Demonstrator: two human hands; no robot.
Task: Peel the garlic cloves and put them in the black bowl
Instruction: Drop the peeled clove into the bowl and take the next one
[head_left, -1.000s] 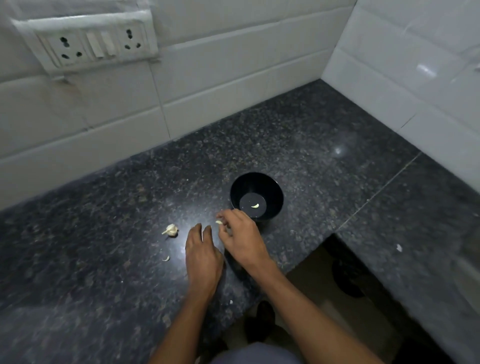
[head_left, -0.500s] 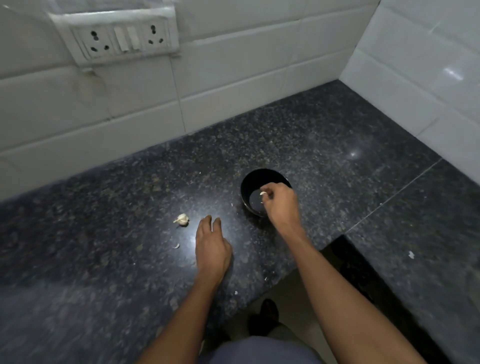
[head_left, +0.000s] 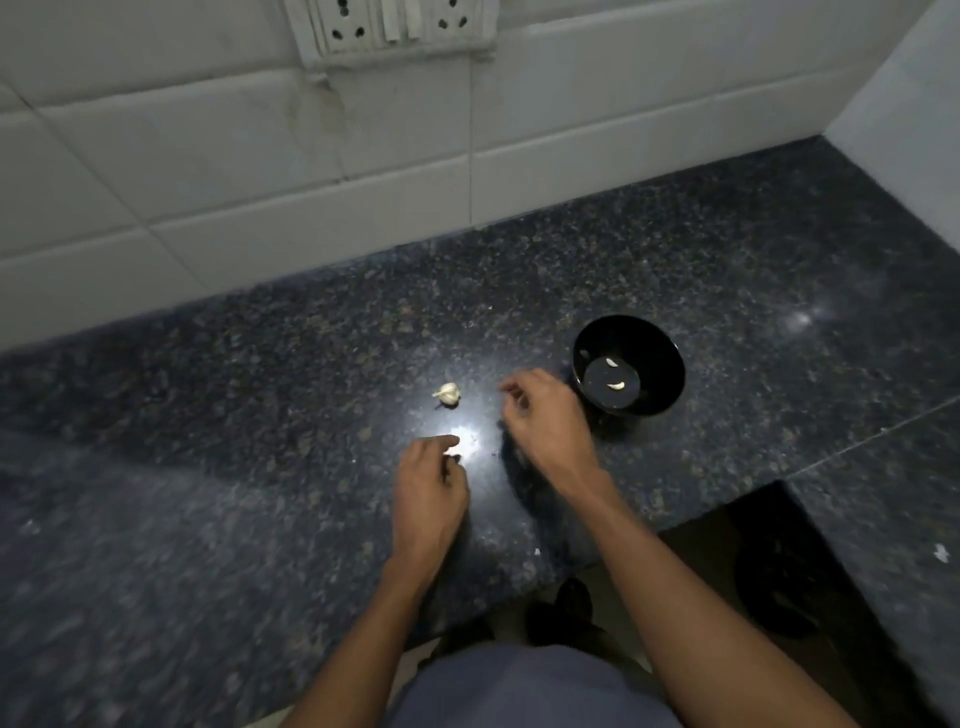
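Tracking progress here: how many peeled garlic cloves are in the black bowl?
2. One peeled clove lies toward the far side of the black bowl floor, the other nearer the person. None seems hidden.

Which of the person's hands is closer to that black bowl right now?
The right hand: it is just left of the black bowl, almost at its rim. The left hand rests farther away, down-left on the counter.
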